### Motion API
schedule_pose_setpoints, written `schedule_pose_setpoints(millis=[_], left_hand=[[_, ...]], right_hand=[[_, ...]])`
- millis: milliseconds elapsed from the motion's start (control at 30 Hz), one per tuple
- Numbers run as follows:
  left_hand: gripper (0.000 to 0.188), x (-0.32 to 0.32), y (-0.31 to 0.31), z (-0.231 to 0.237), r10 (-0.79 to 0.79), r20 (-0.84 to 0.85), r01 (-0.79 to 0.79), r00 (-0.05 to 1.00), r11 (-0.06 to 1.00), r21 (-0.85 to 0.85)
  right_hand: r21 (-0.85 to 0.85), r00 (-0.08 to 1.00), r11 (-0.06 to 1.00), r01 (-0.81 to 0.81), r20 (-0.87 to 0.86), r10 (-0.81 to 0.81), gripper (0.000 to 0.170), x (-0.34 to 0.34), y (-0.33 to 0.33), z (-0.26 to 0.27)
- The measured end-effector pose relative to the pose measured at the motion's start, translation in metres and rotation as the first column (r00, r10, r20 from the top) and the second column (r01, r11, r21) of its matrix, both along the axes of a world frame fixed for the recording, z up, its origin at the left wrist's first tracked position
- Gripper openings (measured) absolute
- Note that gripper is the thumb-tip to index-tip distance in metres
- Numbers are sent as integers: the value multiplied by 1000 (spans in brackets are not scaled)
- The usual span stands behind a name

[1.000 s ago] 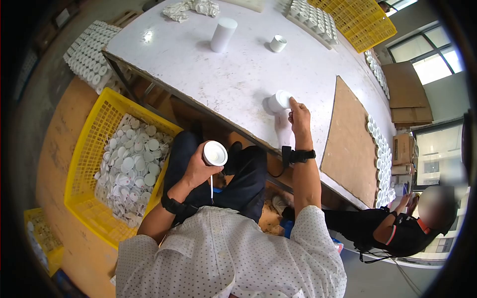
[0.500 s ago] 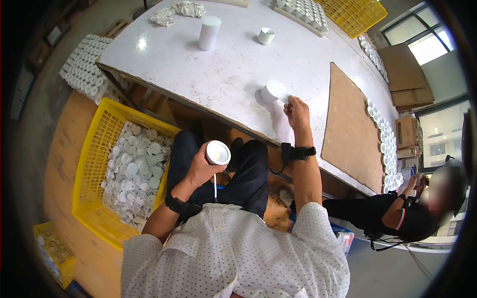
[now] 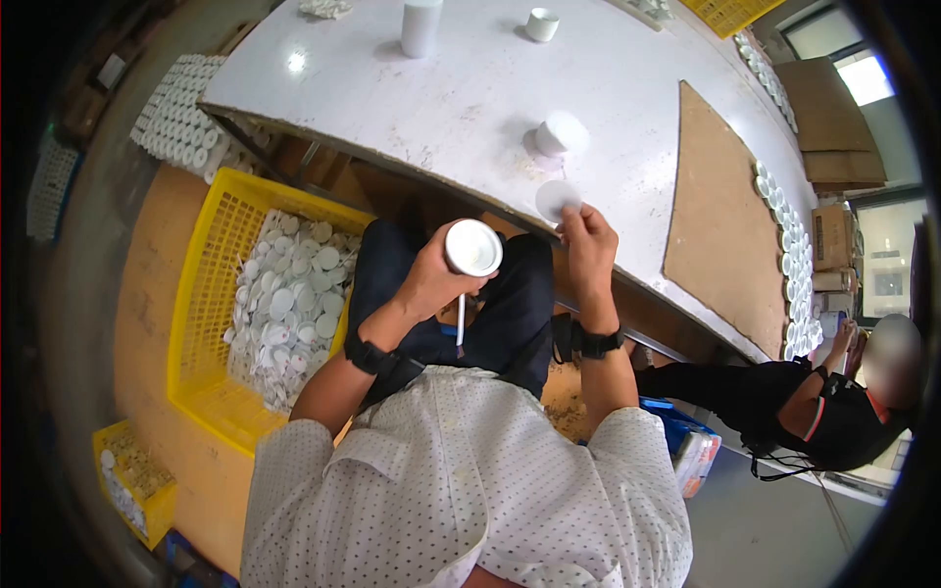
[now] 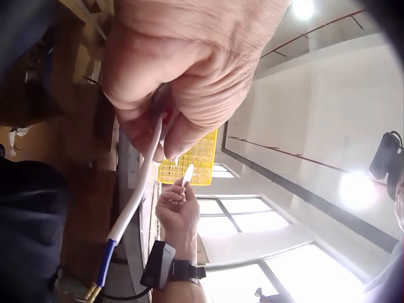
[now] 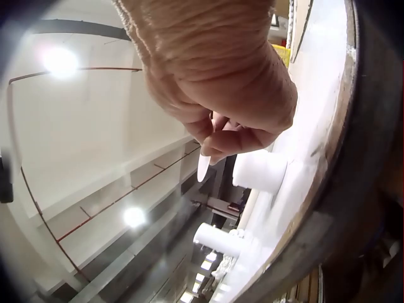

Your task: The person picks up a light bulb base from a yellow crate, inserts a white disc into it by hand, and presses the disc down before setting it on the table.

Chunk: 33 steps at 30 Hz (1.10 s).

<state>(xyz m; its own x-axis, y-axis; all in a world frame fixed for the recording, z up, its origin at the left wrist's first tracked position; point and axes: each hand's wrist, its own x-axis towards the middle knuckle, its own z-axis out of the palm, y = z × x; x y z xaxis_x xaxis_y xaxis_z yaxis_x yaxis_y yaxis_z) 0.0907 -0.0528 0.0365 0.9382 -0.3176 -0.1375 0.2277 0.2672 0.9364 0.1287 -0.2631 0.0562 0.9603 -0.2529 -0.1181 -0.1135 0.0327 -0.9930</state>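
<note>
My left hand (image 3: 423, 284) grips a white round cup-shaped housing (image 3: 474, 247), its open end facing up. A white cable (image 3: 461, 318) hangs from it; in the left wrist view the lower cable is a blue sleeve (image 4: 105, 264) with bare wire ends. My right hand (image 3: 590, 247) pinches a thin white disc (image 3: 557, 199) by its edge, right of the housing and apart from it. Beyond that disc, on the table, stands a short white stack of discs (image 3: 562, 134). The right wrist view has the disc (image 5: 203, 167) edge-on between thumb and fingers.
A tall white cylinder (image 3: 421, 27) and a small white cup (image 3: 542, 24) stand farther back on the white table (image 3: 392, 108). A brown board (image 3: 720, 216) lies right, with white round pieces along it. A yellow crate (image 3: 191, 323) of discs with cables is left. Another person (image 3: 784, 402) is right.
My right hand has lifted the disc off the stack and drawn it back toward my left hand. The left hand, with the housing, has moved a little forward and right.
</note>
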Motion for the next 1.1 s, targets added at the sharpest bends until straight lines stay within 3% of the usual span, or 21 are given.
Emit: schedule_pose_setpoints(millis=[33,67,100,200,233,300,333,433,600,833,933,1100], left_hand=[[59,2,-1,4,-51,-55,47,997,996,-75],[61,2,-3,5,-52,-37,47,998,992,-119],[62,2,-5,6,-53,-17,50,998,985,-164],[62,1,-14,-7,7,79,16,997,959,-283],[62,1,-13,-8,6,74,15,997,959,-282],[61,1,-9,-9,-46,-5,43,999,967,-249],[61,0,-9,-7,-44,-9,40,999,968,-247],[56,-2,-10,-2,-14,-9,12,1000,982,-189],[43,-4,-9,1,3,-2,-3,1000,998,-55],[42,-5,-11,-4,45,-5,-45,999,996,-74],[40,-7,-10,-7,81,37,-78,996,995,-65],[38,-7,-6,-6,10,144,-11,990,1000,6]], right_hand=[[-321,999,947,-17,22,25,12,-12,9,1],[-507,965,861,-40,205,166,11,-23,14,-2],[-635,868,772,-5,381,319,17,-29,19,-3],[-804,684,593,47,458,567,37,-40,28,-5],[-803,687,594,43,455,566,37,-42,29,-5],[-864,632,499,60,420,652,44,-46,33,-5],[-872,610,483,86,429,666,51,-45,34,-7],[-882,611,461,99,419,671,52,-47,39,-8],[-870,596,479,115,446,668,50,-47,42,-7],[-870,591,482,107,445,673,45,-49,42,-7],[-881,572,451,144,446,689,40,-51,42,-8],[-883,516,438,169,458,724,37,-50,39,-6]])
